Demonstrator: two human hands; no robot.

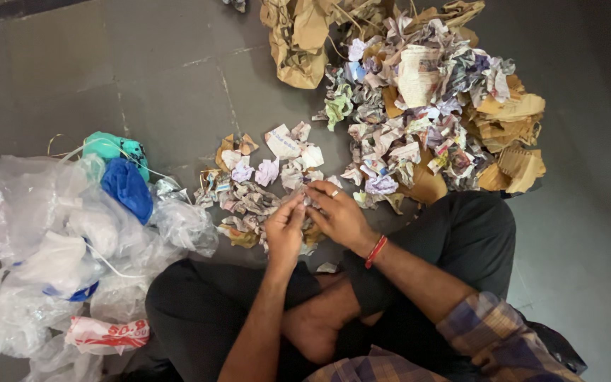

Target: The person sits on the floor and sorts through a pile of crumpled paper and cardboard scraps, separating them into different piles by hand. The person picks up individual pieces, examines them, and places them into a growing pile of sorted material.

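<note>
I sit cross-legged on a grey tiled floor. My left hand (284, 228) and my right hand (339, 213) meet just above a small spread of crumpled paper scraps (263, 180). Both pinch a small crumpled piece of paper (308, 199) between the fingertips. A red thread band circles my right wrist and a ring shows on a right finger. Beyond my hands lies a big heap of crumpled paper and torn brown cardboard (433, 106).
A pile of clear and white plastic bags (51, 255) fills the left side, with a blue cloth-like piece (127, 185) and a teal item (111, 147) on top. Crumpled brown paper bags (298, 42) lie at the top. My dark-trousered knees (475, 233) frame the near floor.
</note>
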